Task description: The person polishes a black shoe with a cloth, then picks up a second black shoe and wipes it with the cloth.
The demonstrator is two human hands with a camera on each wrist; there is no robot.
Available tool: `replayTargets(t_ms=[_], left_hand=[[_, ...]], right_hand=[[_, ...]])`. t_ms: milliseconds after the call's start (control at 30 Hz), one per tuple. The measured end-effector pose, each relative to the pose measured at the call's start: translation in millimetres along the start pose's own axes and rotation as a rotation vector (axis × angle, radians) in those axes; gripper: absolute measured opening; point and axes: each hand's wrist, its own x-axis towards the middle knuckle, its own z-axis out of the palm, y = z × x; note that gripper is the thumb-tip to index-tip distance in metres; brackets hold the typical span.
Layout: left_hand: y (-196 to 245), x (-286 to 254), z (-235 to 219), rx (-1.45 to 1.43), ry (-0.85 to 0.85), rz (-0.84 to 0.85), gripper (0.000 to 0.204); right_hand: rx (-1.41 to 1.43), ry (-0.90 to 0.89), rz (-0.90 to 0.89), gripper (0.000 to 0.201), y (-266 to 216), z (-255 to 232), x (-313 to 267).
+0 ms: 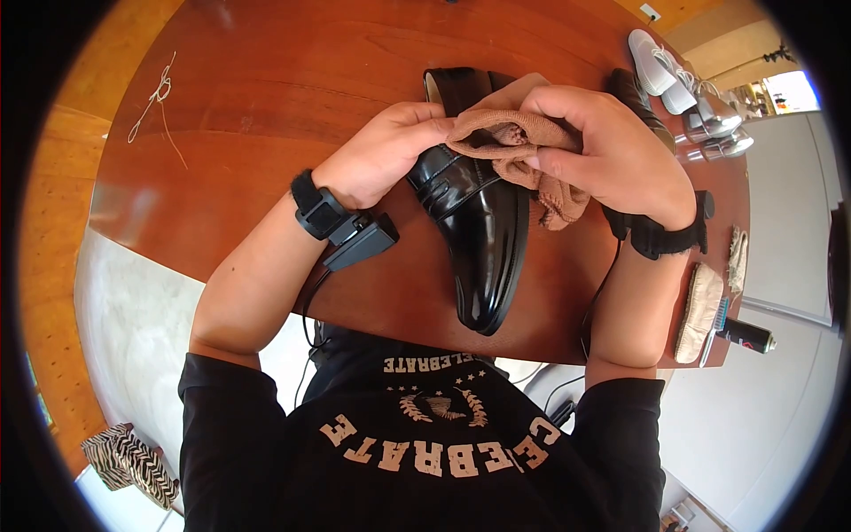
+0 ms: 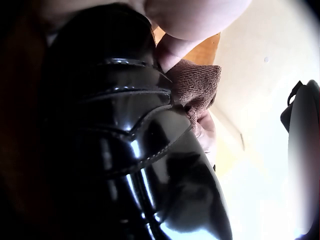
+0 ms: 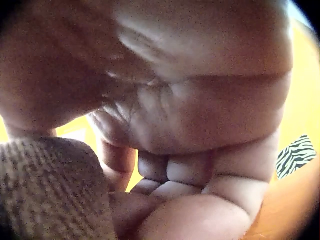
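A glossy black leather dress shoe (image 1: 479, 239) lies on the table, toe towards the person. Over its upper part is a bunched brown cloth (image 1: 560, 133). My right hand (image 1: 612, 146) grips this cloth, the thumb on top of a fold. On the other side, my left hand (image 1: 377, 151) pinches the cloth's left edge beside the shoe's opening. The left wrist view shows the shoe's stitched vamp (image 2: 135, 130) up close, with ribbed cloth (image 2: 195, 85) at its side. In the right wrist view, curled fingers (image 3: 185, 170) stand beside the cloth (image 3: 50, 190).
A second dark shoe (image 1: 631, 93) is partly hidden behind the right hand. Pale sneakers (image 1: 656, 66) and shiny silver shoes (image 1: 714, 115) stand at the back right. A beige pad (image 1: 700, 310) and a dark spray can (image 1: 747, 336) lie near the right edge. Thin string (image 1: 162, 93) lies far left.
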Motion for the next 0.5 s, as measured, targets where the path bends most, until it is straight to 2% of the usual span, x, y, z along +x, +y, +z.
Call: replayTargets(t_ms=[67,267,367,500], left_hand=[[2,-1,1,-0.003,0.027,0.014,0.026],[3,7,-19,0.011,0.094,-0.078,0.026],[10,7,-29,0.100,0.030,-0.071,0.025],[40,1,-36,0.418,-0.153,-0.137,0.023]], right_hand=[[-0.072,0.000,-0.017,0.023,-2,-1,1],[-0.019,-0.021,0.020,0.023,2,0,1],[-0.033,-0.034,0.032,0.023,1,-1,1],[-0.007,-0.023,0.051,0.023,-3,-1,1]])
